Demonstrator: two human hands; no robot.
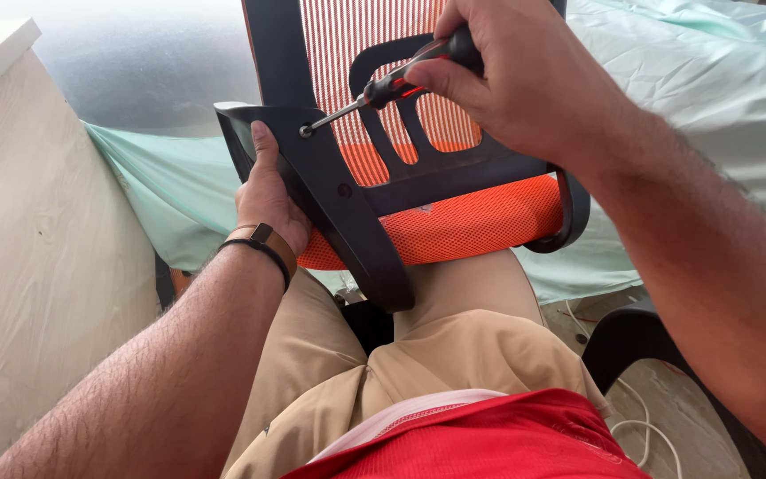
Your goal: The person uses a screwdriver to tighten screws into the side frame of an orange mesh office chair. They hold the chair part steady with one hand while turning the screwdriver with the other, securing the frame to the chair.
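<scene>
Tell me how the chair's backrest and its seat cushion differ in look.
The backrest is thin, see-through striped mesh standing upright; the seat cushion is thick, solid orange padding lying crosswise. A black support crosses the backrest; the seat cushion's surface is bare. Both are orange mesh fabric edged by black plastic.

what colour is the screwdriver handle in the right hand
The screwdriver handle is black with red accents, gripped in the right hand; the head view shows it best.

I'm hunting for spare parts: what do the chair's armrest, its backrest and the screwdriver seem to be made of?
The armrest, steadied by the left hand, looks like moulded black plastic with a smooth, slightly glossy finish. The backrest appears to be orange woven mesh, with fine stripes showing. The screwdriver in the right hand has a bright, likely steel shaft and a black-and-red grip, probably plastic or rubber.
</scene>
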